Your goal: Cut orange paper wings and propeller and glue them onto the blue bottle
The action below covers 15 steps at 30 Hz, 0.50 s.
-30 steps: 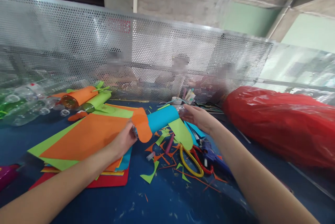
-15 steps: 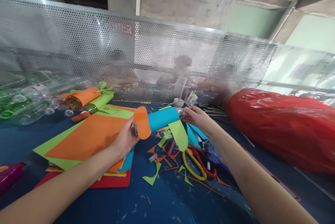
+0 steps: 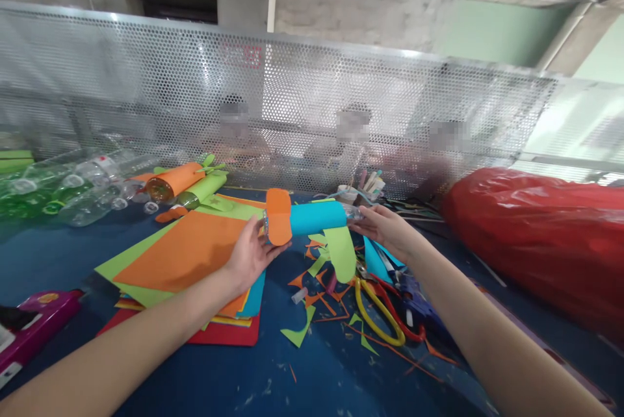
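Blue-wrapped btl (image 3: 318, 217) is held, L hand (image 3: 247, 256) @base, R hand (image 3: 387, 228) @neck.

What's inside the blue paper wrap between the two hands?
A clear bottle: its neck shows at the right hand, its other end by the left hand. The middle is covered by the blue paper, so any contents there can't be seen.

Matt paper wrap (image 3: 318, 217), clear plastic bottle (image 3: 351, 212) (glossy).
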Each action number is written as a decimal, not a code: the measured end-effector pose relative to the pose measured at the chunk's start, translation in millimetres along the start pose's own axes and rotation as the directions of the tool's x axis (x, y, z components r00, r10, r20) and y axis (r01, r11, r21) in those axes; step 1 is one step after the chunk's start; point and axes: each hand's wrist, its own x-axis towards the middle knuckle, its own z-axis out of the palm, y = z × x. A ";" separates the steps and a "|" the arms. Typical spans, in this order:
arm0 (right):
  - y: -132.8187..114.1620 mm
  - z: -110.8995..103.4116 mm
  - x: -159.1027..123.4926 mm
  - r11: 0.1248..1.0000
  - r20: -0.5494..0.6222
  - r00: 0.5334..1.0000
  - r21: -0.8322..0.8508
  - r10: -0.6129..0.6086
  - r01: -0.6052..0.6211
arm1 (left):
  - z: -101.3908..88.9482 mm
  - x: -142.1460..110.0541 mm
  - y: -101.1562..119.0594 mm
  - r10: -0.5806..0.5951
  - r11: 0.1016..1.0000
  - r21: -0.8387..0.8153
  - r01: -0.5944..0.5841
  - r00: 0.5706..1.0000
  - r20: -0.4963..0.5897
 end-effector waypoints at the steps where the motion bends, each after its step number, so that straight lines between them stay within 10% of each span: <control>1: -0.5 1.9 -1.4 1.000 0.015 1.000 0.009 0.010 -0.010 | 0.4 -0.2 0.6 0.004 1.000 -0.007 -0.004 1.000 -0.006; 15: -1.1 1.8 -7.1 0.996 0.096 0.991 -0.035 0.088 -0.085 | -7.5 1.2 1.7 0.041 0.996 0.076 -0.040 0.999 -0.021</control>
